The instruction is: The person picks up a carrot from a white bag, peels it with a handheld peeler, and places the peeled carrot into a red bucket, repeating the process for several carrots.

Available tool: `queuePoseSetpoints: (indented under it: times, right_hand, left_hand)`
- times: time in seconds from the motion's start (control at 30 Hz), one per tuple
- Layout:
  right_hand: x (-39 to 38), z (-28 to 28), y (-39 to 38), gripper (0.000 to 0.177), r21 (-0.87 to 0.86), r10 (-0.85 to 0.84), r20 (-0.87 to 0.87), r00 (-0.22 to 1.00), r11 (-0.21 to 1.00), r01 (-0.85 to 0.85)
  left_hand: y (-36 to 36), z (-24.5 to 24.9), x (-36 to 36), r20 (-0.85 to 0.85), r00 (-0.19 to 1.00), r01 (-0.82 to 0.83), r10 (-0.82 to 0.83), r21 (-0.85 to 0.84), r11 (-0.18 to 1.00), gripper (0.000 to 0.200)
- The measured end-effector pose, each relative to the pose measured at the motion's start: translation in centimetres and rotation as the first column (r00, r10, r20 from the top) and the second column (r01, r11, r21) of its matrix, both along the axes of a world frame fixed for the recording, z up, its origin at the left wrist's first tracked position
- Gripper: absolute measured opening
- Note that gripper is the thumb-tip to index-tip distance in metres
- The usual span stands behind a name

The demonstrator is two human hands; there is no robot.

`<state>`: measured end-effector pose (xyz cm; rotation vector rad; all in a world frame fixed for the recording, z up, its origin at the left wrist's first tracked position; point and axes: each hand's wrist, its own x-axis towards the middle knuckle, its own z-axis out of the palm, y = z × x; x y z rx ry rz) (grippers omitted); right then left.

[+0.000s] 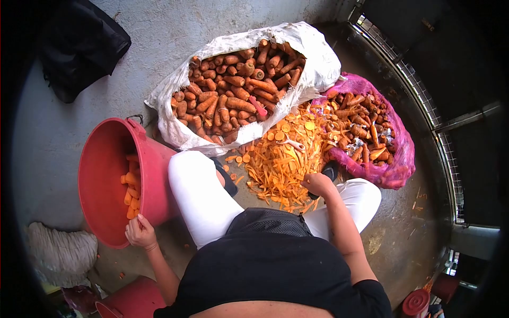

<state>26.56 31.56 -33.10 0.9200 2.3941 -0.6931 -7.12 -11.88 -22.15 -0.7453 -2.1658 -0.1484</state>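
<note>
The left hand [141,231] is at the near rim of the red bucket [160,183], and the peeled carrots [132,185] lie inside, just forward of this hand. The lowest of them reaches close to the fingertips; if they touch, I cannot tell. These carrots point mostly away from the person, with some slant. The left hand is clearly the nearer one to them. Its grip is narrow, thumb and fingers close together, but whether it pinches the rim or some small thing, I cannot tell

The right hand [318,184] is curled above the near right edge of the peelings [275,172]; what is inside its grip is hidden. The unpeeled carrots [241,79] are in the white sack [322,58], forward and to the left of this hand, their long axes in many directions

Between bucket and peelings stands the left knee [193,175], so the straight way across is low and partly blocked; above the knee there is open room
</note>
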Motion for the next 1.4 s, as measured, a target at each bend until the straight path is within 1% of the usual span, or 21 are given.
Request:
queuePoseSetpoints:
  times: [0.53, 1.0, 1.3, 1.4]
  right_hand:
    - [0.0, -0.6, 0.1, 0.035, 0.0, 0.01, 0.025, 1.0, 1.0, -0.01]
    - [-0.1, -0.3, 0.1, 0.034, -0.012, 0.006, 0.037, 0.999, 1.0, -0.006]
    - [0.0, -0.2, 0.0, 0.034, -0.008, 0.001, 0.009, 1.0, 1.0, -0.001]
    - [-0.1, 0.3, -0.1, 0.037, -0.019, -0.005, -0.03, 1.0, 1.0, 0.004]
  left_hand:
    - [0.1, 0.1, 0.0, -0.003, 1.0, -0.001, 0.0, -0.004, 1.0, 0.031]
    - [-0.2, 0.0, -0.1, 0.01, 1.0, -0.004, 0.004, -0.007, 1.0, 0.027]
    - [0.2, 0.2, 0.1, -0.009, 1.0, -0.005, 0.005, 0.006, 1.0, 0.028]
    - [0.2, 0.1, 0.1, -0.009, 1.0, 0.001, -0.001, 0.006, 1.0, 0.028]
